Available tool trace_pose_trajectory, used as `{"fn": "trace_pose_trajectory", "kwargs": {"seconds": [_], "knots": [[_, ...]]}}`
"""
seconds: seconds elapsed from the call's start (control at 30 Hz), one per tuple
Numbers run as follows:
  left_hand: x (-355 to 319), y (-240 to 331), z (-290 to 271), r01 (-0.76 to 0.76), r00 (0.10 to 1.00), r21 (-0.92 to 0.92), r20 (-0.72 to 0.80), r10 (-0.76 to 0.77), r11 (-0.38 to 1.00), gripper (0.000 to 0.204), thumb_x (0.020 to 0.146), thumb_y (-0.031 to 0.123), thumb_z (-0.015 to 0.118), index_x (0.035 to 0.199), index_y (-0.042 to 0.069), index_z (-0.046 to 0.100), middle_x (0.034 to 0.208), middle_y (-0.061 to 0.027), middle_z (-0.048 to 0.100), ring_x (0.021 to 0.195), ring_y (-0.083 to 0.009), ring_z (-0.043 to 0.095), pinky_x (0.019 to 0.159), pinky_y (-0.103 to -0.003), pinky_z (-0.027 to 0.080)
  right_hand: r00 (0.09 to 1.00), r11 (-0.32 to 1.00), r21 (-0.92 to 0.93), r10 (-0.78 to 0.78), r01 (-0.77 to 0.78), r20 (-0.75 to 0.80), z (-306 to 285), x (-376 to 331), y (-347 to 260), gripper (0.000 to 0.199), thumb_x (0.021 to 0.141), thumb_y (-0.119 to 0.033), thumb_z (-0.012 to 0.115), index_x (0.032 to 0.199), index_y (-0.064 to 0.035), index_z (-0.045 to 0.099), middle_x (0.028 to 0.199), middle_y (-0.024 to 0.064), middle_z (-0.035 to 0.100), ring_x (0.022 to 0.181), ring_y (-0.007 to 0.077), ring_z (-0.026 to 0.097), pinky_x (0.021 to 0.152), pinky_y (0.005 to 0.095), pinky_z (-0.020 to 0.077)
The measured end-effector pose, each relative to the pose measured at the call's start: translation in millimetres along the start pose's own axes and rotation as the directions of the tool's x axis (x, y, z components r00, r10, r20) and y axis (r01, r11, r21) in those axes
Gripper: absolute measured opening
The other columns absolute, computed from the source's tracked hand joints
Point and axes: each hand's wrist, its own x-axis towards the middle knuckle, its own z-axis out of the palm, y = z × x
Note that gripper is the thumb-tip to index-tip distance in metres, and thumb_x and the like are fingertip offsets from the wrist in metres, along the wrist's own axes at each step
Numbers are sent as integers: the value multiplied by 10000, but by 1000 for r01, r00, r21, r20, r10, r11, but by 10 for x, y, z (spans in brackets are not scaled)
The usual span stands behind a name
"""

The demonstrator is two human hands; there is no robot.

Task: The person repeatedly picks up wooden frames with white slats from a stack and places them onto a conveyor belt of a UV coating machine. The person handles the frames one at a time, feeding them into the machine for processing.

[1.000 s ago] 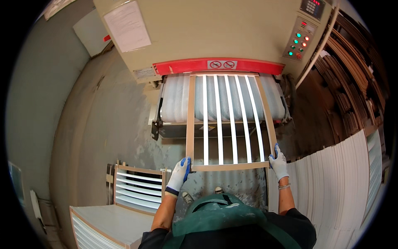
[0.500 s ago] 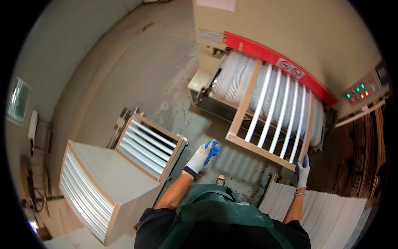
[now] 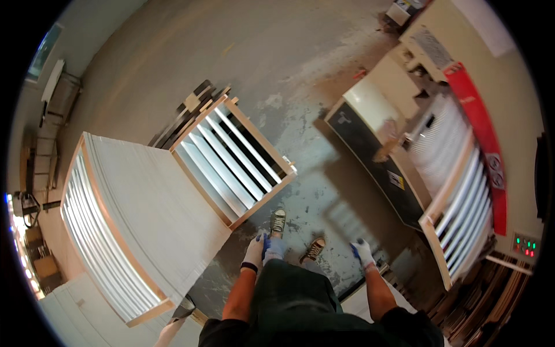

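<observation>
My left hand (image 3: 254,251), in a white glove with blue fingers, hangs by my leg near the right edge of a tall stack of white panels (image 3: 156,196). It holds nothing that I can see, and its fingers look loosely open, though partly turned away. My right hand (image 3: 363,253), gloved alike, is held out over the floor, open and touching nothing. A wood-edged frame with white slats (image 3: 442,254) lies partly on the machine's rollers (image 3: 442,136), its near end jutting out. Another slatted frame (image 3: 231,162) lies beyond the stack.
The beige machine (image 3: 491,69) stands on the right with a red bar (image 3: 477,133) and a lit button panel (image 3: 526,246). A dark-sided box (image 3: 370,156) projects from its left side. Brown boards (image 3: 491,306) are piled at lower right. Grey floor (image 3: 300,115) runs between stack and machine.
My right hand has let go of the corner of the slatted frame. The view has turned left, so the machine now sits farther right. My left hand has dropped closer to my leg.
</observation>
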Motion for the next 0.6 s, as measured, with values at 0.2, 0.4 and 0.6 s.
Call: {"fn": "trace_pose_trajectory", "kwargs": {"seconds": [0.2,0.4,0.6], "knots": [[157,-1290,177,770,536,-606,444,-718,201,391,1004,307,552,1280,31,584,1090,-143,676,940,-248,660,818,-333,514,879,639,-619,-433,457,201,2912,1350,-2351,955,752,-433,799,1492,-32,346,1438,196,485,1362,361,429,1132,441,343],[36,-1642,266,667,737,-128,264,-623,734,730,906,-45,475,1564,157,232,1364,-319,470,1272,-453,483,1081,-458,407,837,346,-769,-329,538,437,4027,2048,-2968,772,731,-286,799,1352,-7,436,1286,227,588,1194,377,575,1022,434,461],[180,-1796,425,563,826,-53,0,-564,825,500,1039,381,456,1375,15,507,1262,-290,578,1146,-378,587,965,-423,455,852,293,-808,-298,511,430,3992,2285,-3058,546,768,-243,764,1180,-9,493,1094,272,664,1072,414,637,948,448,504]]}}
